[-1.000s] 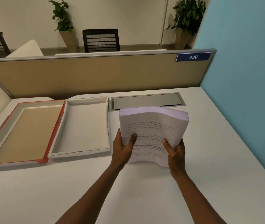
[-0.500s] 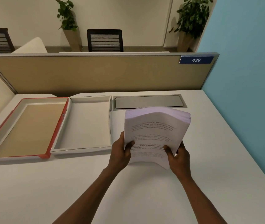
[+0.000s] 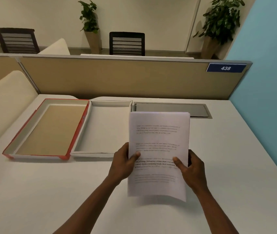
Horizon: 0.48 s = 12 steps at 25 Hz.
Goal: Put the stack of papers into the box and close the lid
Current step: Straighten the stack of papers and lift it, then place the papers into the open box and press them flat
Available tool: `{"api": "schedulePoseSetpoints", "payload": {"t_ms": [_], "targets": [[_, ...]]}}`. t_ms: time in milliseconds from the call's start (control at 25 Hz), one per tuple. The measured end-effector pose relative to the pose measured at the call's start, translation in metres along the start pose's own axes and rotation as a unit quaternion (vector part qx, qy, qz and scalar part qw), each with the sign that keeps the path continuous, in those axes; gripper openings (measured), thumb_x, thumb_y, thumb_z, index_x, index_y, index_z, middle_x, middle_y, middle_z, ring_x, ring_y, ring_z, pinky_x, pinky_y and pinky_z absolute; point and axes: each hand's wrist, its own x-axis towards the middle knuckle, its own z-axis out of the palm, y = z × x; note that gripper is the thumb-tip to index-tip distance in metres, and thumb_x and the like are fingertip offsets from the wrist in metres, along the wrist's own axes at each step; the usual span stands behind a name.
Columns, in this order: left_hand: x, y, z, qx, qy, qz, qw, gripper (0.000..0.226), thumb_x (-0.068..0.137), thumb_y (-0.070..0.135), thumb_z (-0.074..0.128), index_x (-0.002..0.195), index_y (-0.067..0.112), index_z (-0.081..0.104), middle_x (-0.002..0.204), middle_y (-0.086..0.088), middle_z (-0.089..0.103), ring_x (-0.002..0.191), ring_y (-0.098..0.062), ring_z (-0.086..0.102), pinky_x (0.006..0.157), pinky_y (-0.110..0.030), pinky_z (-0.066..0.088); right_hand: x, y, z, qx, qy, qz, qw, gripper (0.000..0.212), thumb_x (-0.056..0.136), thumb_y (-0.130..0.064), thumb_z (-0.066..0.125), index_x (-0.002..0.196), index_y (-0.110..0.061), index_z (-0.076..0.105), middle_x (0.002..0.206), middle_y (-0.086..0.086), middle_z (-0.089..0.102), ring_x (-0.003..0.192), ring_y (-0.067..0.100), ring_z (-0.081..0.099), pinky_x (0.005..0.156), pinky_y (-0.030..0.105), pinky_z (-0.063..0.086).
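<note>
I hold a thick stack of printed white papers upright above the desk, its printed face towards me. My left hand grips its left edge and my right hand grips its right edge, thumbs on the front. To the left lies the open white box, empty, its near right corner just beside my left hand. The red-edged lid with a tan inside lies flat against the box's left side.
The white desk is bounded by a tan partition at the back and a blue wall on the right. A grey cable hatch sits behind the papers. A cream panel stands at the left.
The paper stack has been raised from a forward-bent, sagging pose to upright and flat, and both hands have shifted higher along its side edges. Box and lid have not moved.
</note>
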Motion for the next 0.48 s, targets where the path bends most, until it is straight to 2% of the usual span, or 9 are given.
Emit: {"api": "schedulePoseSetpoints", "payload": {"t_ms": [120,320,480], "targets": [[0.002,0.001,-0.04,-0.032,0.017,-0.089,0.995,0.02,0.093,0.03,0.07,0.113,0.028,0.067,0.106,0.005,0.079,0.087,-0.016,0.079,0.078,-0.043,0.066,0.011,-0.013,0.032,0.074,-0.069,0.068,0.993,0.026,0.083,-0.026,0.079,0.108,-0.022,0.071,0.101,-0.01,0.077,0.084,0.007,0.074,0.068,0.022,0.059],[0.024,-0.003,-0.103,-0.034,0.087,-0.165,0.982,0.017,0.092,0.025,0.072,0.104,0.014,0.074,0.096,-0.003,0.081,0.081,-0.024,0.08,0.081,-0.05,0.065,0.028,-0.035,0.107,0.127,-0.135,0.15,0.971,0.029,0.082,-0.026,0.079,0.11,-0.02,0.073,0.104,-0.002,0.078,0.088,0.018,0.076,0.079,0.041,0.062],[0.065,-0.003,-0.153,-0.024,0.078,-0.192,0.978,0.014,0.094,0.014,0.068,0.106,0.008,0.073,0.104,-0.009,0.079,0.087,-0.027,0.078,0.082,-0.043,0.062,0.061,-0.058,0.162,0.131,-0.145,0.185,0.963,0.024,0.081,-0.027,0.08,0.103,-0.023,0.073,0.102,-0.002,0.077,0.088,0.019,0.075,0.082,0.04,0.062]]}}
